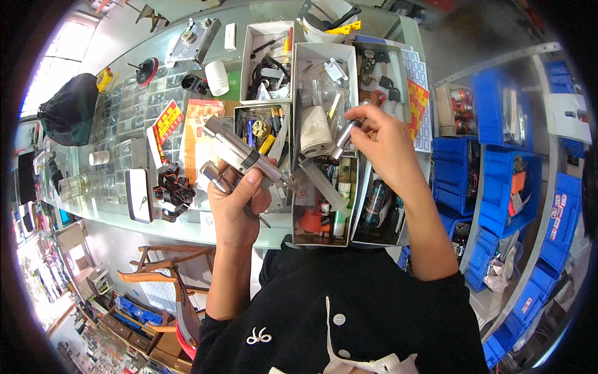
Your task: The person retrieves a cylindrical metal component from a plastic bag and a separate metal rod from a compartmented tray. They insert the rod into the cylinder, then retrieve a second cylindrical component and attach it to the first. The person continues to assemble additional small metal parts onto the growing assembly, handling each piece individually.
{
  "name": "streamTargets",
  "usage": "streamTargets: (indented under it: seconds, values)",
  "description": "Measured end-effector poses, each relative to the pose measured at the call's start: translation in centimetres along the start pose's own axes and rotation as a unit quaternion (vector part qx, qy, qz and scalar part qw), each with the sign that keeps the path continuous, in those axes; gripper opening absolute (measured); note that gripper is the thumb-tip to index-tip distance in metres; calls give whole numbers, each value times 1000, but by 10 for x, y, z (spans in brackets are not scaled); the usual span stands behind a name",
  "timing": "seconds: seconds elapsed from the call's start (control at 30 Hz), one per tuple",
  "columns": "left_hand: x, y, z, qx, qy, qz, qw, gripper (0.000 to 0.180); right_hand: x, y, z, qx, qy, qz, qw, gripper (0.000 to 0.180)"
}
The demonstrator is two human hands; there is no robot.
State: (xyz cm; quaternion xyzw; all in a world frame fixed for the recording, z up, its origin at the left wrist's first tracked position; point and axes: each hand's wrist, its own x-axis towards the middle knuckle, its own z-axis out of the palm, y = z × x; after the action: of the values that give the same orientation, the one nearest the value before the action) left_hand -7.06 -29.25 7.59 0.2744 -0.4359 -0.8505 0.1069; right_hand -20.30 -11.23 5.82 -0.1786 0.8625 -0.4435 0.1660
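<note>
My left hand (pixel 240 206) is closed around a stout silver metal cylinder with a dark band (pixel 240 148), tilted over the glass table. A smaller silver metal cylinder (pixel 216 177) and a thin rod also show in its grip; whether these are joined to the big piece I cannot tell. Between the fingertips of my right hand (pixel 380 134) is a short shiny metal cylinder (pixel 342 142), slanting above the open boxes. Beside it, a whitish tapered piece (pixel 316 131) lies in the middle box (pixel 325 47).
Boxes of tools, keys and small parts cover the table's right half. A phone (pixel 138 196), a tangled black strap (pixel 174 193), a white roll (pixel 217 78) and a metal lock case (pixel 195 41) lie leftward. Blue bins (pixel 453 167) stand right; a wooden chair (pixel 168 274) is near left.
</note>
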Motion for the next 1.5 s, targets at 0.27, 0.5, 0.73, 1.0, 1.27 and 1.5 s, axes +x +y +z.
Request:
streamTargets:
  seconds: [0.27,0.5,0.73,1.0,1.27,1.5]
  values:
    - [5,-5,29,57,-115,-72,989,30,-23,-19,-13,309,6,-52,950,37]
    - [-5,-20,53,81,-188,-108,973,16,-62,-21,2,482,-40,62,873,53]
    - [-19,-31,55,124,-125,-45,983,26,-82,-16,24,588,-35,87,803,53]
    - [-13,-17,32,128,-75,-31,988,24,-80,-3,-3,621,2,89,778,34]
    - [-15,-19,45,132,-168,-128,968,37,-83,-1,-15,645,-36,101,756,33]
    - [-12,-24,53,191,-207,-132,950,39,-87,-23,-1,429,-51,120,894,51]
